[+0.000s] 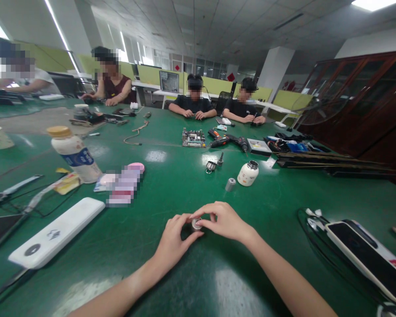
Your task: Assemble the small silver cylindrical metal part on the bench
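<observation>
Just in front of me, a small silvery round metal part (196, 224) sits between my two hands, low over the green table. My left hand (173, 237) curves around its left side, thumb and fingers closed on it. From the right, my right hand (222, 222) pinches its top between thumb and forefinger. Its lower side is partly hidden by my fingers. Beyond my hands stand a grey metal cylinder (230, 184) and an open white bottle (248, 173) with a face drawn on it. A metal piece with a ring (210, 166) and a dark pointed piece (220, 159) lie farther back.
At left are a white power bank (57, 233), a drink bottle (75, 154) and cables. A phone (366, 253) with cords lies at right. A circuit board (193, 138) and power drills (229, 140) lie farther off. Several people sit around the table (158, 189).
</observation>
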